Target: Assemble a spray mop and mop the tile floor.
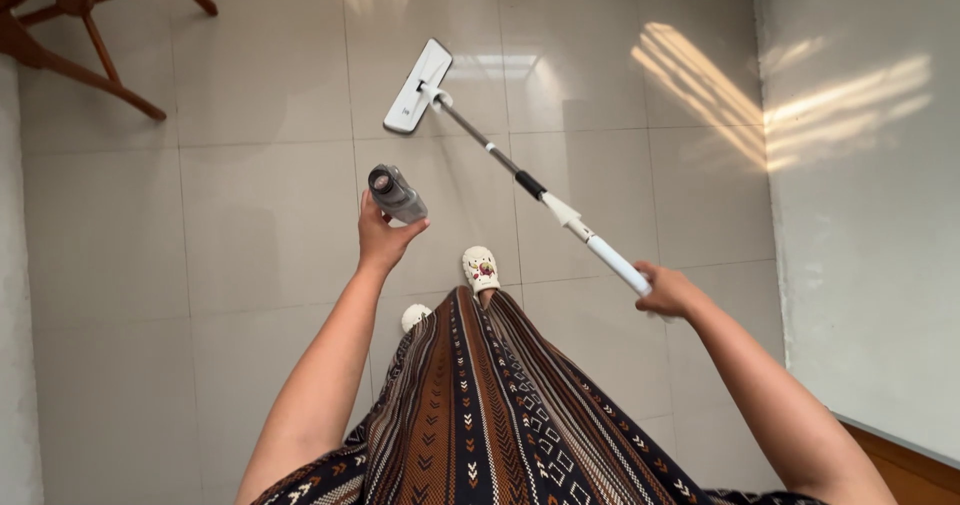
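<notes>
Head view, looking straight down: the left hand is raised above the tiled floor, its fingers and thumb curled round the lower end of one grey bottle. The bottle is held tilted, its long axis running from lower right to upper left, with the round dark cap end pointed up and to the left.

The right hand is closed in a fist about the white upper end of one mop. The long axis of the mop handle runs diagonally from that hand up and to the left. The flat white mop head is laid on the floor at the far end, well apart from the feet.

Two pale shoes are seen below the hem of a striped patterned skirt. The legs of one wooden chair are noted at the upper left corner. A pale wall is recorded along the right side.
</notes>
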